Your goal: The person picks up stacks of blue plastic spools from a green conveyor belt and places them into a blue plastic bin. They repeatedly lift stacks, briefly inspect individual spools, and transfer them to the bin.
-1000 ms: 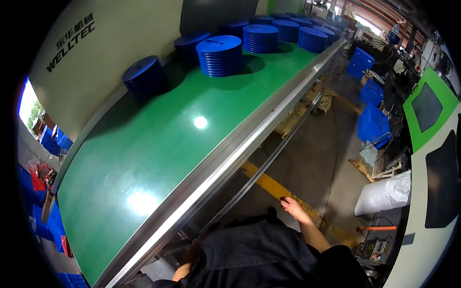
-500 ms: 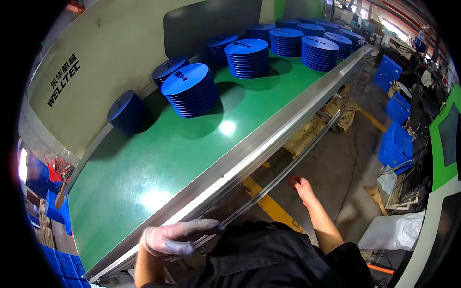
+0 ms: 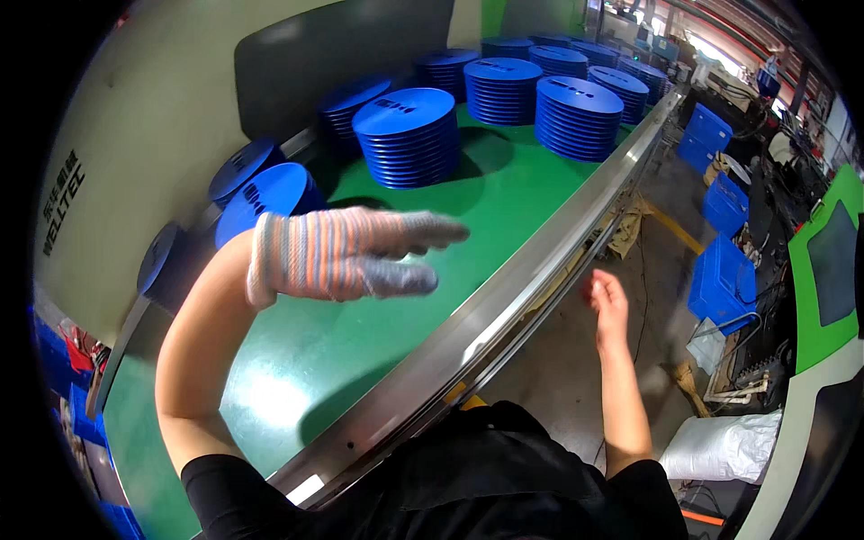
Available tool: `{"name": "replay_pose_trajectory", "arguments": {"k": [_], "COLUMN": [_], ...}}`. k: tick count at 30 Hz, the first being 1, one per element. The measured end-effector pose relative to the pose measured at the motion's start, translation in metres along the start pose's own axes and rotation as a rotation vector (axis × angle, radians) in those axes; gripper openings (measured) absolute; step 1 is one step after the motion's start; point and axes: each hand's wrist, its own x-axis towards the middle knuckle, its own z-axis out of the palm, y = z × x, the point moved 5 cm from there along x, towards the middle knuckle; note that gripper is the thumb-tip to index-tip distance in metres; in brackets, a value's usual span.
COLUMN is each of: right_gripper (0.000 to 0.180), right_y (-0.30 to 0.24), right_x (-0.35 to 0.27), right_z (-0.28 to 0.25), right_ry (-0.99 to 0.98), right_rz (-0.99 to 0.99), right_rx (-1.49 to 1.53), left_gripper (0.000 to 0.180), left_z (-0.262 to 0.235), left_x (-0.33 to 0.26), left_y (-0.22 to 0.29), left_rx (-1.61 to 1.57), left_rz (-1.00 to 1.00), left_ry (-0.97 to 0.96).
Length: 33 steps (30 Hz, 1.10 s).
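My left hand [image 3: 351,254], in a striped knit glove with grey fingertips, is raised over the green belt [image 3: 486,243]. Its thumb and fingers are apart and nothing is between them. Behind the gloved hand, a stack of blue round discs [image 3: 274,193] is partly covered by the glove and forearm. The stack of discs [image 3: 409,144] just beyond stands uncovered, with dark cut-outs on its top. My bare right hand [image 3: 610,310] hangs over the floor side of the metal rail [image 3: 504,315], fingers loosely bent and apart, with no object visible in it.
Several more disc stacks [image 3: 580,121] line the far belt. A pale machine panel [image 3: 135,117] rises along the left. Across the aisle sit blue bins [image 3: 723,279], a white sack [image 3: 724,445], a broom head [image 3: 688,387] and a green-framed machine [image 3: 823,270].
My left hand has risen from the rail and reached out over the belt beside the near stacks. My right hand has lifted slightly. The view has shifted forward along the belt.
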Motion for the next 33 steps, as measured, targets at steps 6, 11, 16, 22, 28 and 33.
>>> {"name": "replay_pose_trajectory", "arguments": {"k": [6,11,16,22,28,33], "right_gripper": [0.033,0.058,0.078,0.078,0.06,0.064], "right_y": [-0.148,-0.172,-0.136,-0.151,-0.154,-0.187], "right_x": [0.122,0.282,0.378,0.349,0.313,0.256], "right_z": [0.005,0.017,0.016,0.048,0.059,0.074], "right_ry": [0.014,-0.083,-0.326,-0.562,-0.47,-0.391], "right_rz": [-0.49,-0.309,0.224,0.272,0.112,-0.37], "right_rx": [0.077,0.206,-0.047,0.123,0.486,0.612], "left_gripper": [0.073,0.082,0.078,0.061,0.063,0.066], "left_z": [-0.034,-0.05,-0.057,-0.043,-0.049,-0.042], "left_x": [0.138,0.258,0.353,0.389,0.372,0.284], "left_y": [-0.028,-0.095,-0.114,-0.115,-0.14,-0.051], "left_rx": [-0.412,-1.004,-1.235,-3.106,-1.641,-1.309], "left_rz": [-0.034,-0.155,-0.28,0.489,0.093,0.28], "left_ry": [0.209,0.414,0.709,0.573,1.023,1.308]}}
